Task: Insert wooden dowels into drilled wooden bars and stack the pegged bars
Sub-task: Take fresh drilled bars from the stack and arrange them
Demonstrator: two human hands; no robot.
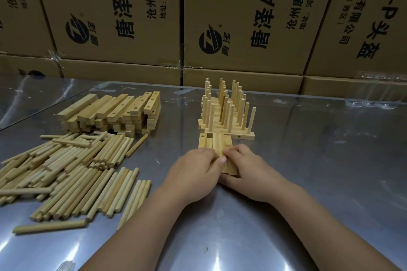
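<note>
A few bare drilled wooden bars (214, 143) lie side by side at the table's middle, pointing away from me. My left hand (193, 171) and my right hand (244, 167) both hold their near ends, fingers curled over the wood. Just behind them stands the stack of pegged bars (224, 114) with several dowels upright. A heap of loose dowels (72, 171) lies at the left, and a pile of unpegged bars (110, 112) sits behind it.
The metal table (319, 160) is shiny and reflective. Cardboard boxes (242, 17) form a wall along its far edge. One dowel (49, 226) lies apart near the front left.
</note>
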